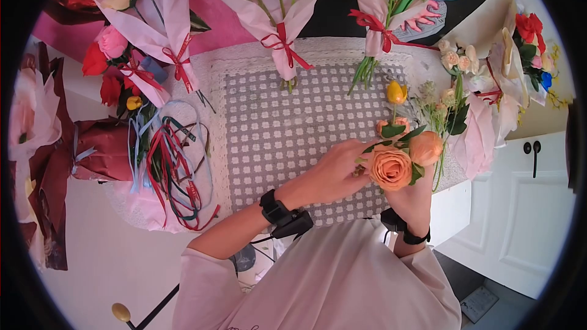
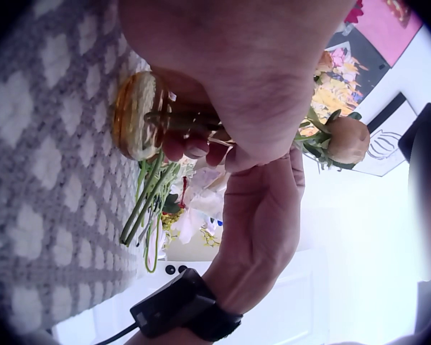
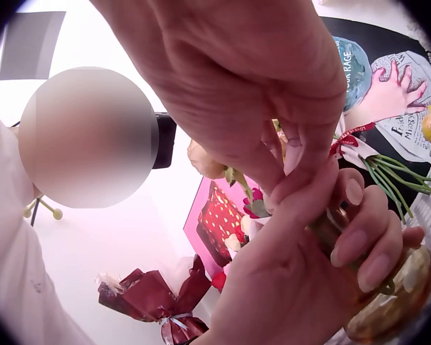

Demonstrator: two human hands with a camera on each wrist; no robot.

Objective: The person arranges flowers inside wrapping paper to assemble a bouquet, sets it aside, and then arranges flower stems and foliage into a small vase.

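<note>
In the left wrist view, my left hand (image 2: 230,65) grips the neck of a small amber glass vase (image 2: 140,118), whose round base is close over the checked cloth. From the head view the vase is hidden beneath my hands and the blooms. My right hand (image 3: 273,79) meets the left at the vase's top, its fingertips pinching a flower stem largely covered by the fingers. Above the hands sit a wide-open orange rose (image 1: 391,168) and a rounder orange rose (image 1: 425,148) with green leaves. Just beyond them is a yellow tulip (image 1: 396,92).
Wrapped bouquets with red bows, including the middle one (image 1: 284,49), line the far edge. Loose ribbons (image 1: 177,177) lie in a heap on the left, near a dark red wrapped bundle (image 1: 104,150). Pale flowers with long stems (image 1: 449,107) lie right of my hands.
</note>
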